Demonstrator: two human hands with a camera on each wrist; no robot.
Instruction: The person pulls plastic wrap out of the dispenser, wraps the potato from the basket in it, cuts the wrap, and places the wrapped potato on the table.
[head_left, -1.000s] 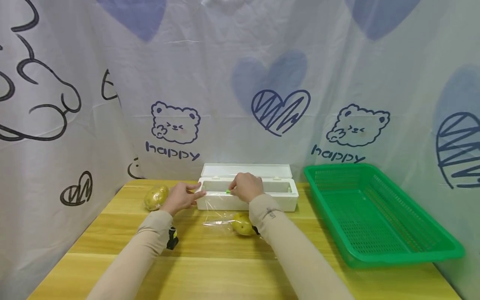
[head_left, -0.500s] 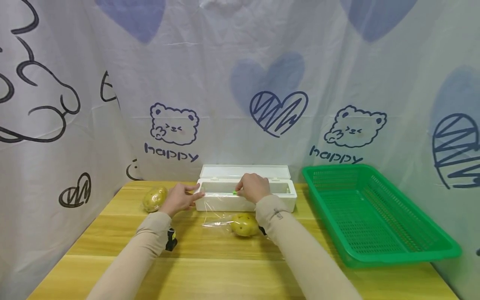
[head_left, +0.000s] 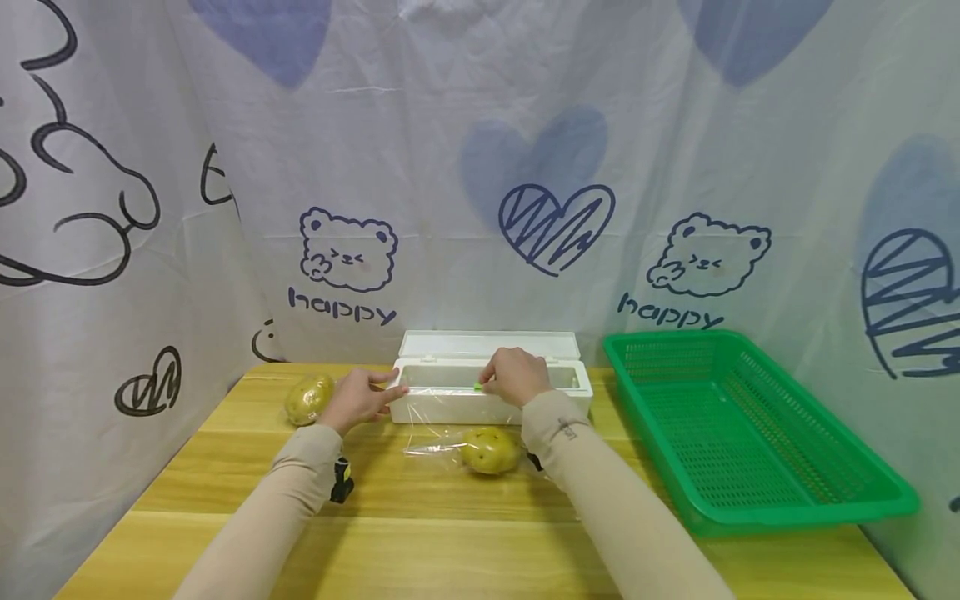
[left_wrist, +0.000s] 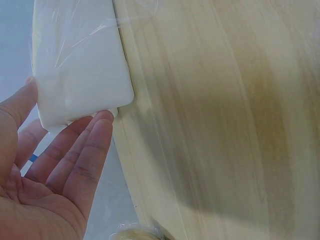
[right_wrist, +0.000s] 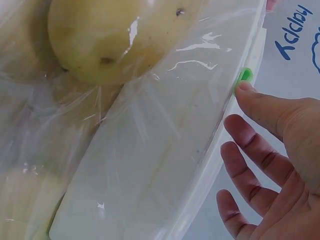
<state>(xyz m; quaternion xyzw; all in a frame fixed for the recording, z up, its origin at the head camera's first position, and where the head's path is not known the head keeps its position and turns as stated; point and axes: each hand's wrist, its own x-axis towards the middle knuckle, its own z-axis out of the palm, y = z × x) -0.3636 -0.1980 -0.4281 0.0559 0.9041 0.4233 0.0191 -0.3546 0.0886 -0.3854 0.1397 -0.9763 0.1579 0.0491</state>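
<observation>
A white cling film dispenser box (head_left: 442, 408) stands at the back middle of the table with its lid (head_left: 487, 343) up. My left hand (head_left: 360, 398) grips the box's left end, thumb at the front top edge and fingertips (left_wrist: 102, 117) against the end wall. With my right hand (head_left: 517, 375) I pinch a small green slide cutter (right_wrist: 244, 76) on the front rim, right of the middle; the thumb is on it in the right wrist view. Clear cling film (head_left: 438, 444) hangs from the rim down to the table, over a bare-looking potato (head_left: 489, 451).
A film-wrapped potato (head_left: 310, 398) lies at the left, beside my left hand. At the right stands a large green plastic basket (head_left: 697, 492). A printed curtain (head_left: 450, 167) hangs close behind the wooden table (head_left: 420, 550).
My right hand has slid the green cutter rightward along the rim, uncovering more of the potato in front. The left hand keeps its hold on the box end.
</observation>
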